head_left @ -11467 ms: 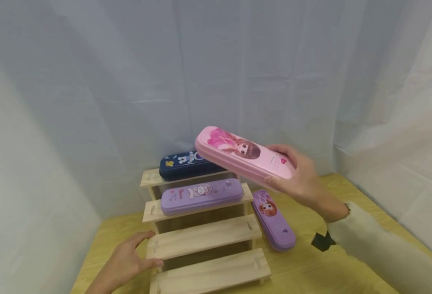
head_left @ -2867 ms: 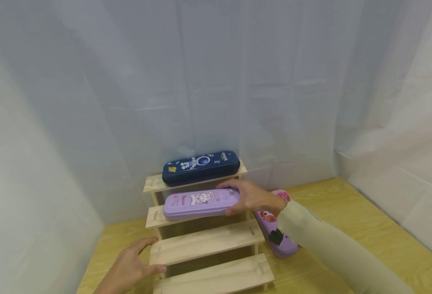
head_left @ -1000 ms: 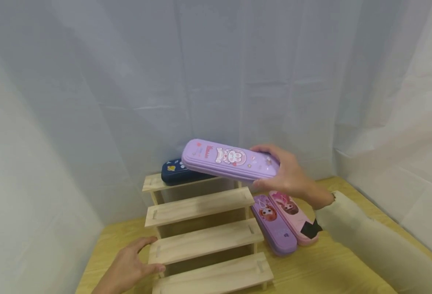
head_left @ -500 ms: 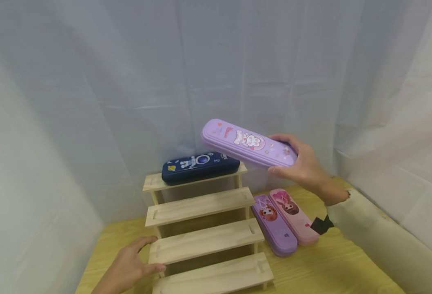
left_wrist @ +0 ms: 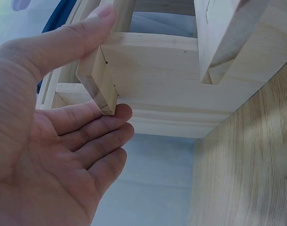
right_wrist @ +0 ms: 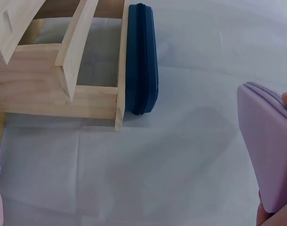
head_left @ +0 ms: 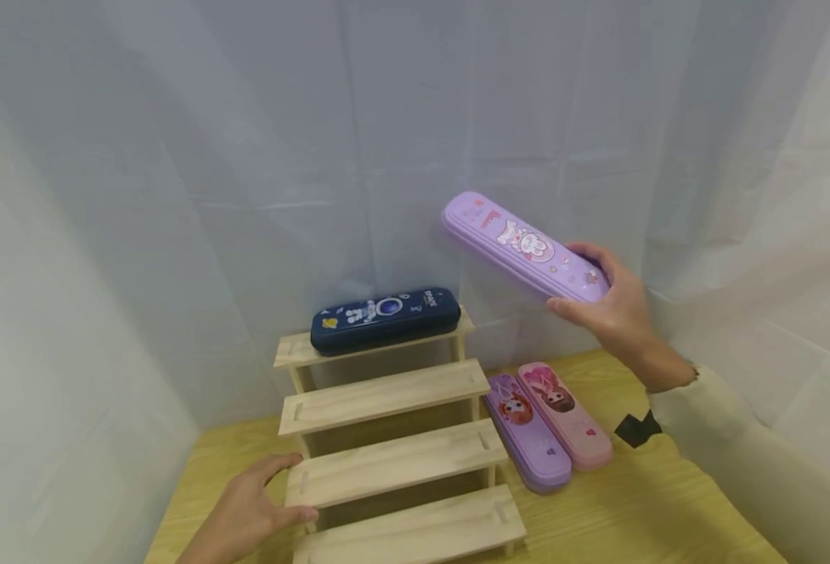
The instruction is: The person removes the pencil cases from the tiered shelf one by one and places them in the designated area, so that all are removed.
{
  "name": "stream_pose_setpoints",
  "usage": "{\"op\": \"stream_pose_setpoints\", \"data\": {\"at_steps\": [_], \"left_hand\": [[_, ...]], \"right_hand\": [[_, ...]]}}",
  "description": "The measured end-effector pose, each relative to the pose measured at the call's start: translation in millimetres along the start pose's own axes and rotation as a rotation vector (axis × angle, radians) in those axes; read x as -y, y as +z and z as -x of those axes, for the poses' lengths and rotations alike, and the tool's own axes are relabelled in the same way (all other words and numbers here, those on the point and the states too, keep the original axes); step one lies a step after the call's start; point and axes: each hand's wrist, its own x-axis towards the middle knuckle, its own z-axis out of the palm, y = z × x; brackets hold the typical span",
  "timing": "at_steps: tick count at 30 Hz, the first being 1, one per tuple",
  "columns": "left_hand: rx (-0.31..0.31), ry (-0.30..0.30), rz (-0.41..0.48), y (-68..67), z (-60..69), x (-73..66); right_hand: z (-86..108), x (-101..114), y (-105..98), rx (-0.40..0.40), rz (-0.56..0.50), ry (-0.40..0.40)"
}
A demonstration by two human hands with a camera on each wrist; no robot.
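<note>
My right hand (head_left: 615,309) holds a lilac pencil case (head_left: 527,247) with a bunny print by one end, tilted in the air in front of the back curtain. In the right wrist view this pencil case (right_wrist: 266,146) shows its plain underside. My left hand (head_left: 241,509) pinches the left end of a lower step of the wooden stepped rack (head_left: 393,462). From the left wrist view, the thumb lies over the board end (left_wrist: 99,84) and the fingertips (left_wrist: 122,113) touch it from the other side. A navy pencil case (head_left: 386,321) with an astronaut rests on the top step.
Right of the rack, a purple pencil case (head_left: 527,431) and a pink pencil case (head_left: 566,415) lie side by side on the wood-grain table (head_left: 640,501). Pale curtains (head_left: 415,141) stand behind and at both sides. A black tag (head_left: 638,429) hangs by the right sleeve.
Since the earlier frames, the pink pencil case went down beside the purple one. My right hand took the lilac case off the second step and raised it up and rightward. My left hand stayed.
</note>
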Motion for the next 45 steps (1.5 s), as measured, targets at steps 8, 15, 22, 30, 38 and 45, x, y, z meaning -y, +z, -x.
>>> {"op": "stream_pose_setpoints", "data": {"at_steps": [8,15,22,30,38,45], "left_hand": [[0.006,-0.021,-0.001,0.5,0.2,-1.2],[0.004,-0.013,-0.013,0.9,-0.7,-0.6],[-0.001,-0.016,-0.019,2.2,-1.5,1.0],[-0.007,0.0,-0.026,1.2,-0.8,-0.4],[-0.038,0.03,-0.008,1.4,0.6,0.1],[-0.048,0.038,0.014,3.0,1.4,0.7]], "right_hand": [[4.4,-18,-5,-0.068,0.018,0.04],[7.7,-38,-8,-0.106,0.063,0.076],[11.3,-55,-7,-0.14,0.054,0.101],[17.8,-72,-8,-0.141,0.086,0.136],[34.1,-94,-4,-0.144,0.077,0.167],[60.6,-119,-5,-0.125,0.115,0.3]]}}
